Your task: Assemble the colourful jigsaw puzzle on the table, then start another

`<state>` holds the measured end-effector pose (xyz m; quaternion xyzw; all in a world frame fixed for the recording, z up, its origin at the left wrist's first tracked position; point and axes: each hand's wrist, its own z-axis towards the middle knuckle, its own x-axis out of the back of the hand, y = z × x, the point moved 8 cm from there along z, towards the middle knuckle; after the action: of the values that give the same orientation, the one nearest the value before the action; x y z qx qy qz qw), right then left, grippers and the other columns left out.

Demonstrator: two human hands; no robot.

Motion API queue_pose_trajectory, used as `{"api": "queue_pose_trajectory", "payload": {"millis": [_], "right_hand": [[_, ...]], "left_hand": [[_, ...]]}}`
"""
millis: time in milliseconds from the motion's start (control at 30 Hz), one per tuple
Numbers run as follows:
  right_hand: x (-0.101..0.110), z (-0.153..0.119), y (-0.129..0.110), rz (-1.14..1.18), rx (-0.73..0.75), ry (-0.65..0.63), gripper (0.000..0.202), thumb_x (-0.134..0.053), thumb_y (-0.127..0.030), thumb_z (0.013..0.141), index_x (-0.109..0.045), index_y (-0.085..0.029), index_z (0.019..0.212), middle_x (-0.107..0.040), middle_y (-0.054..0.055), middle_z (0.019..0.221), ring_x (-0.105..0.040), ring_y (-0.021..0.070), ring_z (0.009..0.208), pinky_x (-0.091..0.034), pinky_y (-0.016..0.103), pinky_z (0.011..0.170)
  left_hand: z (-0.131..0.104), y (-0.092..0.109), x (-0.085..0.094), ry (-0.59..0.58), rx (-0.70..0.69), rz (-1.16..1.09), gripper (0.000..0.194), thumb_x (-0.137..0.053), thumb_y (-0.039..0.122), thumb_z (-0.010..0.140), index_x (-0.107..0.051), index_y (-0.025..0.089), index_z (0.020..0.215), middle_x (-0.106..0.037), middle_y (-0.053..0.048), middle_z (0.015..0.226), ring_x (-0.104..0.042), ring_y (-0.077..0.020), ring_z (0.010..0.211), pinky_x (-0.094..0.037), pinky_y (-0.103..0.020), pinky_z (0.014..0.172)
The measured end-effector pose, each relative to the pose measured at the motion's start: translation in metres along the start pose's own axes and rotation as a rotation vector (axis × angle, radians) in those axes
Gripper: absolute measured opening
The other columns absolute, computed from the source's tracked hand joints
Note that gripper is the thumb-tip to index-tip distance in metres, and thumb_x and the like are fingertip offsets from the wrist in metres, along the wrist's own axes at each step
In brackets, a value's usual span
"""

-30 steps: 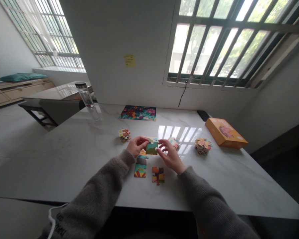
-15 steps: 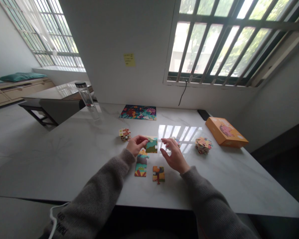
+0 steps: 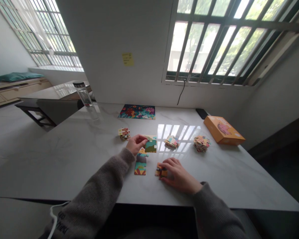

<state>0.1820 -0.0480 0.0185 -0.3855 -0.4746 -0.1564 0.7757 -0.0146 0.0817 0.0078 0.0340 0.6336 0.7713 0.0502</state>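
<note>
My left hand [image 3: 136,144] pinches the left edge of a green-and-teal jigsaw section [image 3: 150,145] lying on the table. Just below that hand is a joined strip of puzzle pieces [image 3: 140,166] in grey, teal and yellow. My right hand [image 3: 175,174] has its thumb and fingers closed around an orange puzzle piece [image 3: 159,170] with a dark red trunk shape. Part of this piece is hidden under the fingers. Beyond my hands, one small stack of puzzle pieces [image 3: 124,133] stands at the left, another low stack [image 3: 172,141] in the middle.
A taller piece stack [image 3: 201,143] sits to the right, near an orange box [image 3: 223,130] and a dark phone-like object [image 3: 201,114]. A colourful picture sheet [image 3: 137,112] lies by the wall. A glass bottle [image 3: 84,94] stands at the table's left edge.
My right hand has moved down toward me from beside the green section and closed on the orange piece, which has shifted slightly right and turned. My left hand holds its place.
</note>
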Motion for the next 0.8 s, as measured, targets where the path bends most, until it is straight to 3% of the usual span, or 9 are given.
{"api": "queue_pose_trajectory", "payload": {"millis": [167,267,333,433,567,667,800], "right_hand": [[0.03,-0.022,0.048,-0.104,-0.084,0.085,0.029,-0.066,-0.021,0.085,-0.065,-0.029,0.113,-0.066,0.007,0.118,-0.055,0.0281,0.113,-0.045,0.048,0.099],[0.041,-0.025,0.063,-0.154,-0.114,0.12,0.024,-0.061,-0.019,0.087,-0.065,-0.027,0.11,-0.066,0.008,0.117,-0.056,0.0284,0.113,-0.046,0.05,0.098],[0.047,-0.017,0.059,-0.159,-0.106,0.179,0.024,-0.057,-0.02,0.091,-0.063,-0.026,0.113,-0.065,0.01,0.119,-0.057,0.0286,0.114,-0.047,0.051,0.098],[0.048,0.01,0.035,-0.123,-0.005,0.23,0.033,-0.058,-0.024,0.094,-0.056,-0.026,0.127,-0.06,0.012,0.131,-0.054,0.0297,0.123,-0.046,0.053,0.103],[0.038,0.051,0.004,-0.094,0.112,0.242,0.055,-0.069,-0.033,0.088,-0.048,-0.028,0.138,-0.049,0.015,0.144,-0.049,0.0336,0.132,-0.045,0.057,0.107],[0.03,0.067,-0.003,-0.072,0.148,0.249,0.047,-0.068,-0.029,0.09,-0.051,-0.028,0.134,-0.056,0.014,0.135,-0.054,0.0321,0.127,-0.049,0.055,0.103],[0.026,0.068,-0.001,-0.093,0.139,0.257,0.039,-0.067,-0.031,0.092,-0.055,-0.027,0.129,-0.062,0.012,0.129,-0.058,0.0317,0.12,-0.049,0.053,0.099]], "left_hand": [[-0.001,-0.003,-0.002,-0.038,0.014,-0.016,0.047,-0.083,0.052,0.068,-0.068,0.013,0.088,-0.076,-0.009,0.086,-0.072,-0.0203,0.077,-0.06,-0.032,0.067],[-0.001,-0.003,-0.004,-0.047,0.012,-0.007,0.046,-0.083,0.052,0.068,-0.068,0.013,0.087,-0.076,-0.009,0.085,-0.072,-0.0195,0.075,-0.06,-0.03,0.065],[-0.002,-0.002,-0.004,-0.051,0.019,-0.005,0.045,-0.083,0.051,0.068,-0.068,0.013,0.088,-0.076,-0.008,0.085,-0.072,-0.0195,0.076,-0.06,-0.03,0.065],[-0.004,-0.001,-0.006,-0.059,0.037,0.001,0.044,-0.083,0.051,0.067,-0.068,0.014,0.086,-0.076,-0.008,0.084,-0.072,-0.0198,0.076,-0.06,-0.03,0.065],[-0.006,0.001,-0.007,-0.06,0.054,-0.009,0.047,-0.084,0.053,0.065,-0.068,0.014,0.084,-0.075,-0.006,0.08,-0.071,-0.0196,0.073,-0.06,-0.032,0.065],[-0.007,0.001,-0.008,-0.053,0.058,-0.02,0.049,-0.084,0.055,0.063,-0.068,0.014,0.083,-0.074,-0.006,0.079,-0.071,-0.0193,0.072,-0.06,-0.032,0.068],[-0.008,0.002,-0.009,-0.089,0.029,0.039,0.043,-0.079,0.052,0.071,-0.069,0.013,0.086,-0.074,-0.007,0.081,-0.07,-0.0192,0.072,-0.058,-0.032,0.068]]}}
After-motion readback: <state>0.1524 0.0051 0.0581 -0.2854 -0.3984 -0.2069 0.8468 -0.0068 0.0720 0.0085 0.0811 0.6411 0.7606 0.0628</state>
